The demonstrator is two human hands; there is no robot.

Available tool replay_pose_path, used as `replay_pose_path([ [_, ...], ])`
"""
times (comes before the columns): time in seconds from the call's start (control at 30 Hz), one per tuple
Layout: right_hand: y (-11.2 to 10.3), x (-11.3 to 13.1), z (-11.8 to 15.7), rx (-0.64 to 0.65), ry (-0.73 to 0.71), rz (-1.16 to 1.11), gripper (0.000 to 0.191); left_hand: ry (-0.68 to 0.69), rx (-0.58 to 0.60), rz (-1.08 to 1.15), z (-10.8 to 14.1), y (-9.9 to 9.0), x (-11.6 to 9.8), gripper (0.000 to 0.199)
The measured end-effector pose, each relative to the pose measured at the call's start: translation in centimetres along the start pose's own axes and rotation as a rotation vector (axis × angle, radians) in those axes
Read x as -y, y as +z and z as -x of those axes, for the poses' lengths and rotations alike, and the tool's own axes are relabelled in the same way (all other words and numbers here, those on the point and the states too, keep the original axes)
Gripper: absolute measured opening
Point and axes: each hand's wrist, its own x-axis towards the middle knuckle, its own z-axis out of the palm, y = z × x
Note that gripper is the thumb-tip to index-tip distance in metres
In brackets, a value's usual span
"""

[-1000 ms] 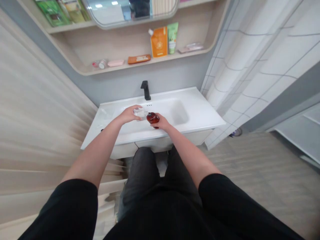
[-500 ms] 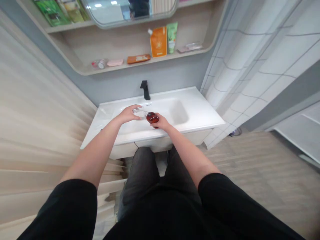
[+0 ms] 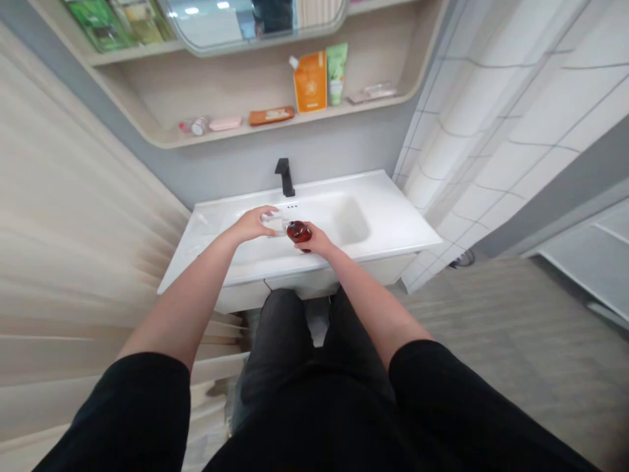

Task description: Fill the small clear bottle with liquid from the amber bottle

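Note:
Over the white sink basin (image 3: 324, 208), my left hand (image 3: 251, 225) is closed round a clear bottle (image 3: 276, 223) lying on its side, its neck pointing right. My right hand (image 3: 317, 241) grips a dark red-brown bottle (image 3: 299, 231), tilted so that its neck end points left. The two necks meet or nearly meet; whether they touch I cannot tell. Any liquid passing between them is too small to make out.
Behind the basin stands a black faucet (image 3: 285, 177). Above it, a wall shelf (image 3: 221, 136) bears an orange pouch (image 3: 311, 82), a green tube (image 3: 336, 73) and an orange packet (image 3: 271, 116). A beige curtain (image 3: 73, 216) hangs at left; a tiled wall (image 3: 472, 164) rises at right.
Both bottles keep almost the same place and tilt. The whole view has shifted very slightly; nothing was taken hold of or let go.

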Motion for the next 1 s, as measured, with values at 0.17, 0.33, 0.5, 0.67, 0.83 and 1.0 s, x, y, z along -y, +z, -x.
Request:
replay_pose_path([
  [0.17, 0.0, -0.1, -0.1, -0.012, -0.018, 0.047, 0.088, -0.004, 0.011, -0.038, 0.0, -0.1, -0.1, 0.095],
  [0.33, 0.0, -0.4, -0.2, -0.009, -0.032, 0.041, 0.086, 0.002, 0.028, -0.081, 0.0, -0.3, -0.4, 0.094],
  [0.5, 0.0, -0.7, -0.4, -0.020, -0.035, 0.073, 0.086, 0.006, 0.035, -0.126, -0.1, -0.5, -0.7, 0.090],
  [0.67, 0.0, -0.6, -0.4, -0.022, -0.028, 0.098, 0.087, -0.002, 0.048, -0.155, -0.1, -0.6, -0.9, 0.090],
  [0.83, 0.0, -0.3, -0.2, -0.017, -0.043, 0.095, 0.087, 0.009, 0.055, -0.174, -0.1, -0.7, -1.1, 0.088],
  [1.0, 0.0, -0.4, -0.2, -0.021, -0.026, 0.095, 0.087, 0.008, 0.061, -0.187, -0.1, -0.9, -1.3, 0.089],
])
